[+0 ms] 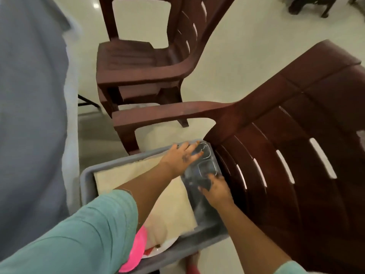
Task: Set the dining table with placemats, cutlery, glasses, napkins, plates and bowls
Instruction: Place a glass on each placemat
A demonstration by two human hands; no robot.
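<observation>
A grey plastic bin (pixel 86 179) sits on the floor below me. Cream placemats (pixel 173 204) lie flat in it. Clear glasses stand in a row along its right side. My left hand (pixel 181 158) reaches across the mats, fingers curled over the far glass (pixel 205 150) in the bin's far right corner. My right hand (pixel 217 191) grips the rim of the second glass (pixel 207 169) just nearer me. More clear glassware (pixel 203 212) lies below my right wrist, blurred. A pink item (pixel 138 248) and a white plate (pixel 160 251) show at the bin's near end.
A dark brown plastic chair (pixel 296 155) presses against the bin's right side, its armrest reaching over the far end. A second brown chair (pixel 148 62) stands farther off on the pale floor. A grey-blue cloth (pixel 29 115) hangs down at the left.
</observation>
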